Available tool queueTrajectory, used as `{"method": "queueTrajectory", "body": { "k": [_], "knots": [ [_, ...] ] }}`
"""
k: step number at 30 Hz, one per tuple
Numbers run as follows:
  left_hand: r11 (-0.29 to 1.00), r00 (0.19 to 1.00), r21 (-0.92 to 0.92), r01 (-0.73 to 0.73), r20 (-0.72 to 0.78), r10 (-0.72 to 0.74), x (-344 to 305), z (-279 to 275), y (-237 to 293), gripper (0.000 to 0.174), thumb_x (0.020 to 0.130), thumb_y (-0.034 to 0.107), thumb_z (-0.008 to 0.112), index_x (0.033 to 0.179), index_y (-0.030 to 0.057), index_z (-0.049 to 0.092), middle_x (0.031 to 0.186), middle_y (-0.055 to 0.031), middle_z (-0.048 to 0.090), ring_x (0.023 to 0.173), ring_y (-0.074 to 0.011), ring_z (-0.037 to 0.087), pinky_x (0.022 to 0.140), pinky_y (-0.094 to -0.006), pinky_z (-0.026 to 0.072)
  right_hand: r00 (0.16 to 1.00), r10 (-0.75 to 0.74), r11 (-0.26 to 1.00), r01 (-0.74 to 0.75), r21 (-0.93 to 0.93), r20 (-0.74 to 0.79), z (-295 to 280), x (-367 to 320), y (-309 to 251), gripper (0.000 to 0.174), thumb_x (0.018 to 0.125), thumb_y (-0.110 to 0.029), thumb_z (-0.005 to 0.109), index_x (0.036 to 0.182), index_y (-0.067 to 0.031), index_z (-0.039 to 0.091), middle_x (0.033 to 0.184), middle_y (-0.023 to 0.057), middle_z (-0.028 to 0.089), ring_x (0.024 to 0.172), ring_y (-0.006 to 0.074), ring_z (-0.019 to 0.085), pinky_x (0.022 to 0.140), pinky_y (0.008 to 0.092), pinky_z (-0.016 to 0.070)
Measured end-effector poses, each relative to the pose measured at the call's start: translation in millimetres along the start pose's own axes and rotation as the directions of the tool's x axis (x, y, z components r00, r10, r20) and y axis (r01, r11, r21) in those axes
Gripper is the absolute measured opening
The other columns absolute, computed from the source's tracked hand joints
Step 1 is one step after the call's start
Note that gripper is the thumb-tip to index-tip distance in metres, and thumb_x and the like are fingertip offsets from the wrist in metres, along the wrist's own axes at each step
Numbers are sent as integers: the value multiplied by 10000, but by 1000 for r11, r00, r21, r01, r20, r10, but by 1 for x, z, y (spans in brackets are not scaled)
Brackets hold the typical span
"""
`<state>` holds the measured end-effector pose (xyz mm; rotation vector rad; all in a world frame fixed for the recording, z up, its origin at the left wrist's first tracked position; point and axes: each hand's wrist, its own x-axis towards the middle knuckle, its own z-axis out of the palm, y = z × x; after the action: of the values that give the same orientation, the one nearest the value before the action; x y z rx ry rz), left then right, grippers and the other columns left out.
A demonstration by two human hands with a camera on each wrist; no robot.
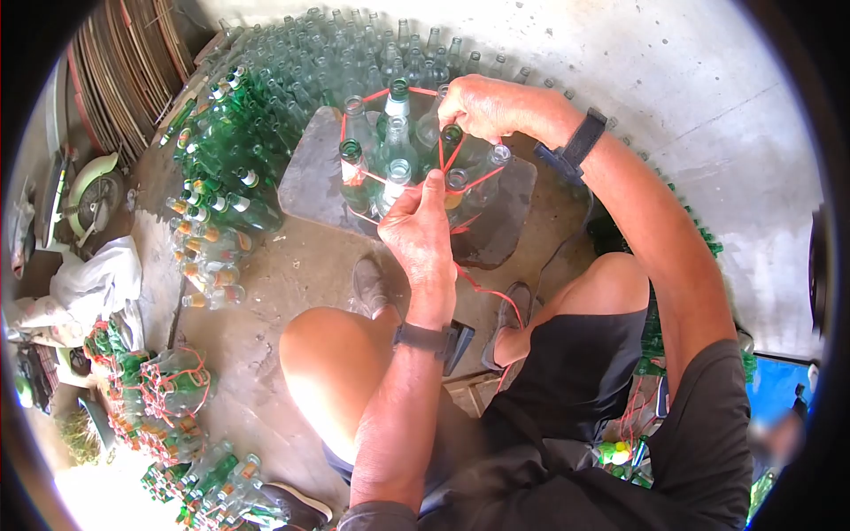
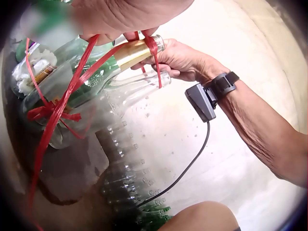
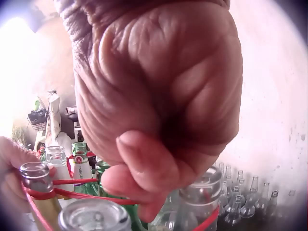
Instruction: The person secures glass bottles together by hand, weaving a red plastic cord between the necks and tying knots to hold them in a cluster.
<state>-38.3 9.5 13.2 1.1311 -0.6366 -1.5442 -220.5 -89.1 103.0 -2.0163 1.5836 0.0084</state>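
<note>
A cluster of green and clear glass bottles stands upright on a flat stone slab, with red string looped round the necks. At the near side of the cluster my left hand pinches the string, thumb up. My right hand is at the far side, its fingers curled on the string over a bottle mouth. In the left wrist view the red string crosses a gold-foiled bottle neck held by the right hand. In the right wrist view the right hand pinches the string above the bottle tops.
A heap of green bottles lies left of the slab, and more bottles line the wall behind. Tied bundles sit at lower left. My knees and feet flank the slab. A saw lies at far left.
</note>
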Motion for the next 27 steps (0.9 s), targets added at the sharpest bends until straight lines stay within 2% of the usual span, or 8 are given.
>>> {"method": "queueTrajectory", "body": {
  "k": [10, 12, 15, 16, 20, 21, 23, 27],
  "knots": [
    [992, 999, 124, 12, 39, -16, -9, -14, 21, 202, 958, 190, 813, 934, -10, 803, 790, 56, 658, 701, -39, 476, 625, -257, 386, 991, 116, 993, -116, -10, 63, -3, -11, -8, 434, 882, 83, 471, 1203, 12, 754, 702, 183, 672, 546, 255, 643, 529, 403, 509],
    [983, 998, 178, 33, 38, -41, -9, -20, 25, 212, 959, 174, 790, 997, -33, 810, 790, 52, 660, 703, -38, 475, 626, -253, 388, 985, -130, 990, 122, -75, -114, 9, -5, 7, 361, 910, 57, 492, 1179, 43, 734, 839, 242, 720, 732, 378, 697, 683, 465, 553],
    [951, 998, 305, -44, 63, 26, -9, -23, 26, 222, 960, 154, 777, 1033, -53, 809, 780, 51, 649, 683, -38, 466, 607, -251, 383, 960, -126, 987, 96, -130, -250, 21, -19, 2, 284, 942, 16, 529, 1157, 59, 709, 980, 284, 721, 930, 462, 694, 813, 519, 546],
    [952, 998, 304, -46, 60, 29, -9, -23, 28, 222, 960, 154, 777, 1033, -53, 809, 780, 51, 649, 683, -38, 466, 607, -251, 383, 881, -190, 981, 159, -108, -433, 34, -27, -8, 171, 951, -62, 533, 975, 32, 674, 896, 290, 712, 856, 496, 695, 779, 549, 566],
    [927, 997, 369, -61, 63, 41, -6, -28, 30, 232, 959, 143, 769, 1064, -59, 807, 775, 51, 649, 668, -34, 472, 581, -251, 380, 885, -31, 991, -33, -128, -465, 49, -61, -52, 562, 866, -469, 788, 1076, 42, 688, 1135, 262, 694, 1130, 432, 679, 948, 512, 567],
    [914, 996, 397, -82, 75, 57, -5, -29, 30, 231, 957, 143, 768, 1067, -57, 807, 771, 51, 650, 665, -32, 476, 574, -251, 381, 893, -80, 967, -39, -253, -443, 56, -61, -48, 771, 829, -472, 851, 1351, 44, 614, 1287, 246, 662, 1200, 422, 649, 1015, 472, 532],
    [897, 994, 430, -100, 79, 73, -1, -31, 28, 228, 954, 137, 765, 1063, -58, 807, 760, 48, 650, 666, -32, 479, 573, -251, 382, 774, -176, 938, -55, -342, -608, 78, -58, -41, 787, 813, -461, 872, 1359, 39, 605, 1276, 240, 662, 1187, 415, 651, 1058, 494, 499],
    [843, 976, 493, -218, 124, 180, 7, -35, 27, 219, 948, 130, 755, 1032, -65, 808, 727, 39, 643, 660, -35, 485, 563, -259, 385, 816, -63, 972, -80, -220, -575, 80, -60, -51, 777, 804, -419, 877, 1368, 36, 595, 1270, 228, 659, 1163, 412, 653, 1079, 508, 472]
  ]
}}
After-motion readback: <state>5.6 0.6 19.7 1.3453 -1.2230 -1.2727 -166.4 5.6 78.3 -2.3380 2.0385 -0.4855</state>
